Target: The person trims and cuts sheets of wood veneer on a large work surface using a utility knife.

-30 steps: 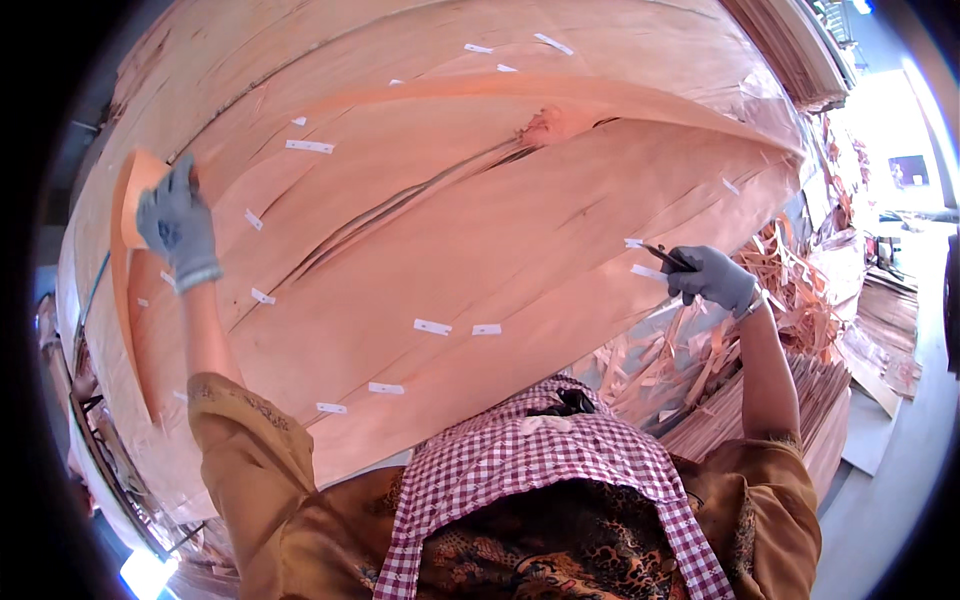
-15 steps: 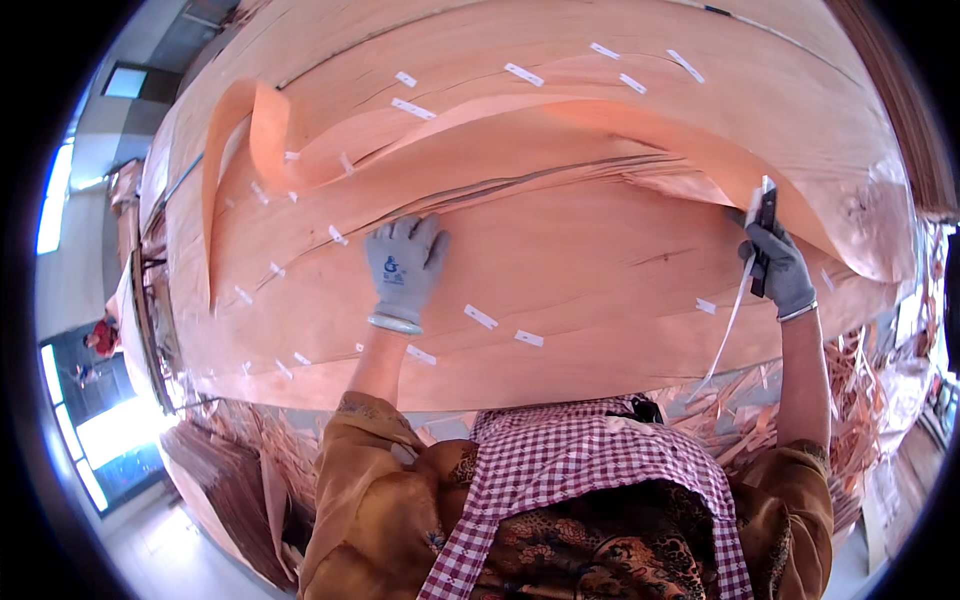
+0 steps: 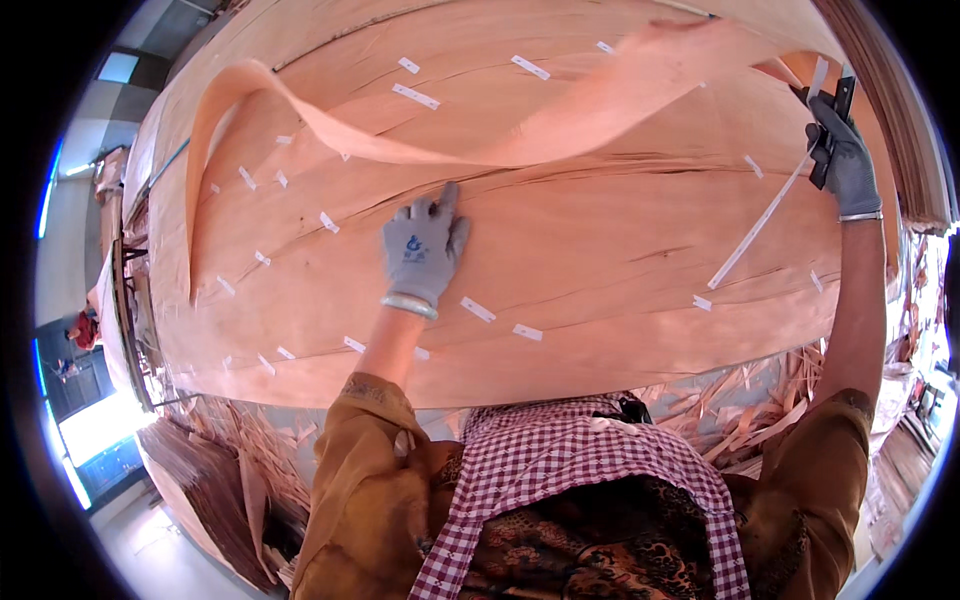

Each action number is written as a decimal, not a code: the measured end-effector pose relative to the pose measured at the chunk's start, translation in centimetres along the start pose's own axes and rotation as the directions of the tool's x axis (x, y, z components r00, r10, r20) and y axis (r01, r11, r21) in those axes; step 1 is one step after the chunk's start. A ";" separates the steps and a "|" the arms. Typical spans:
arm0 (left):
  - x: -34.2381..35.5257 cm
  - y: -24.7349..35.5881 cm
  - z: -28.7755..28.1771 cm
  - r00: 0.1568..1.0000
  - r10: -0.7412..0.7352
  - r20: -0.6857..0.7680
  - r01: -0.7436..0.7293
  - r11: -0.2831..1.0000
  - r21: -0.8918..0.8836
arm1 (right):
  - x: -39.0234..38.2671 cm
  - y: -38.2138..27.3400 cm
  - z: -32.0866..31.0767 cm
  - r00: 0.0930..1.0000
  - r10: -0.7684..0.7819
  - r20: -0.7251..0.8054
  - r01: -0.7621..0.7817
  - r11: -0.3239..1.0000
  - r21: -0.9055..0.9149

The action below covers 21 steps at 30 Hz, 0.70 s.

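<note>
A wide sheet of thin, pale orange wood veneer [image 3: 580,240] lies before me, with a dark split running across its middle. My left hand [image 3: 422,245], in a grey glove, rests on the sheet just below the split, index finger stretched toward it and thumb apart. At the far right my right hand [image 3: 848,160], also gloved, is closed round a slim black tool that looks like a utility knife [image 3: 843,110]. A strip of white tape [image 3: 760,230] trails from that hand. A long loose veneer strip [image 3: 400,150] curls across the sheet; its right end reaches close to my right hand.
Short white tape pieces [image 3: 478,309] dot the sheet. Stacked veneer [image 3: 885,110] rises at the far right edge, and another stack [image 3: 205,490] stands at lower left. Torn veneer scraps [image 3: 740,410] lie below the near edge. A person in red [image 3: 83,330] is far left.
My right hand has moved away and to the right with the black tool and tape. The loose strip has lifted and shifted off the split. My left hand slid slightly, extending its index finger.
</note>
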<state>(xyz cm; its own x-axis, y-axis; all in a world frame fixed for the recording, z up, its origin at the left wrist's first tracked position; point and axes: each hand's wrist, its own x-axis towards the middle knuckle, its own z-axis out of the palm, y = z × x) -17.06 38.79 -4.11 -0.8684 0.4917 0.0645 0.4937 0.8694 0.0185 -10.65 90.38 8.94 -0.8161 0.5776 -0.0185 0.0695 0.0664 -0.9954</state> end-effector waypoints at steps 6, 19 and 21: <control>0.6 -0.9 -0.5 1.000 0.017 0.024 -0.018 1.000 0.026 | -7.4 -3.1 6.6 0.798 0.405 0.446 -0.125 0.836 -0.535; 1.8 -0.8 -0.8 0.997 0.072 0.040 -0.070 0.997 -0.034 | -16.9 -8.6 7.3 0.484 0.514 0.708 -0.234 0.856 -0.461; 2.4 -0.9 -1.5 0.992 0.056 0.114 -0.039 0.988 -0.151 | -16.8 -10.0 7.6 0.315 0.529 0.788 -0.020 0.834 -0.552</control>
<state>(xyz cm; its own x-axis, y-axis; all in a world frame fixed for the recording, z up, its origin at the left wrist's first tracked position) -19.56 39.11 -2.49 -0.8388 0.5423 -0.0483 0.5286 0.8324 0.1666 -1.99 73.88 18.50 -0.6720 -0.4243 -0.6070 0.3909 0.4929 -0.7773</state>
